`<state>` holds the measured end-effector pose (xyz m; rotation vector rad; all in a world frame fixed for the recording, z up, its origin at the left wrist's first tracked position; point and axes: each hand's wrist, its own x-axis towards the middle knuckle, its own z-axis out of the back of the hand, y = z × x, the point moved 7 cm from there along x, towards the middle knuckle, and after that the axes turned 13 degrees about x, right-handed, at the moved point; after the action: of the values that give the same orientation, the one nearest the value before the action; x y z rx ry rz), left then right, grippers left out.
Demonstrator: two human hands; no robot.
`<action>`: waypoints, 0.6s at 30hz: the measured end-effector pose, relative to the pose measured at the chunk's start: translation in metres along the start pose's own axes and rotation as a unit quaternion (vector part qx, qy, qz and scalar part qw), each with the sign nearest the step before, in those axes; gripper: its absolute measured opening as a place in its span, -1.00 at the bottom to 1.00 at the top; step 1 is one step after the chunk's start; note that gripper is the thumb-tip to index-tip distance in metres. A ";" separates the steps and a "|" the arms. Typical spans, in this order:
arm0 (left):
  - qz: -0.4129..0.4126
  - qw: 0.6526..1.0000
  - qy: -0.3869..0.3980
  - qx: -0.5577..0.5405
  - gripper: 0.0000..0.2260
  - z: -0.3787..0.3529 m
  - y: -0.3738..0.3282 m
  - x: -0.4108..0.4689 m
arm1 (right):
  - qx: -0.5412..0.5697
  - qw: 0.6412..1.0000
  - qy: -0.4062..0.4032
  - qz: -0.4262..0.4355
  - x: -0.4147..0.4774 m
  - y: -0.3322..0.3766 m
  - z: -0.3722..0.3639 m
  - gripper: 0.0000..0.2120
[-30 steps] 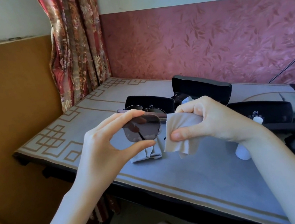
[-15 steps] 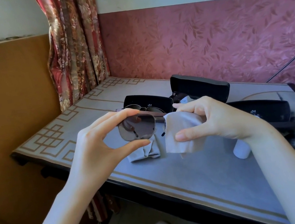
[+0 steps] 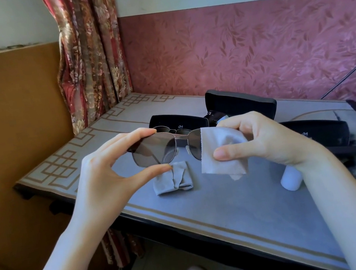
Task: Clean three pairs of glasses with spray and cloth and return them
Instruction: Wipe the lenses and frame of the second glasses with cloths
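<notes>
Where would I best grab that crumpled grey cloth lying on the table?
I'd pinch the crumpled cloth by the raised fold down its middle, coming from straight above. Its edges lie flat against the table, leaving little to get under, while that ridge stands up and offers two sides to squeeze.

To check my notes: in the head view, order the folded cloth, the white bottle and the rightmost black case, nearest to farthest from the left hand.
1. folded cloth, just right of the left hand
2. white bottle, farther right, near the front
3. rightmost black case, far right, behind
</notes>
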<state>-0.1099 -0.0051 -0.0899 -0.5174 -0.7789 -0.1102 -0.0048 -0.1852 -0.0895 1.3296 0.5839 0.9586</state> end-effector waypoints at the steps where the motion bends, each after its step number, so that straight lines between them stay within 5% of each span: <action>1: 0.001 1.000 -0.001 0.000 -0.52 0.001 0.000 0.000 | 0.005 1.000 -0.004 0.002 0.000 0.000 0.001 -0.87; 12: 0.011 0.999 -0.002 -0.037 -0.53 0.003 0.000 -0.002 | 0.005 1.000 0.013 -0.003 -0.003 -0.001 0.001 -0.90; 18: 0.011 0.998 -0.003 -0.054 -0.52 0.003 -0.001 0.000 | 0.038 0.998 0.044 0.014 -0.006 0.007 -0.005 -0.74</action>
<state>-0.1124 -0.0040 -0.0879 -0.6283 -0.7757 -0.1300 -0.0137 -0.1872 -0.0848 1.3720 0.6767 1.0299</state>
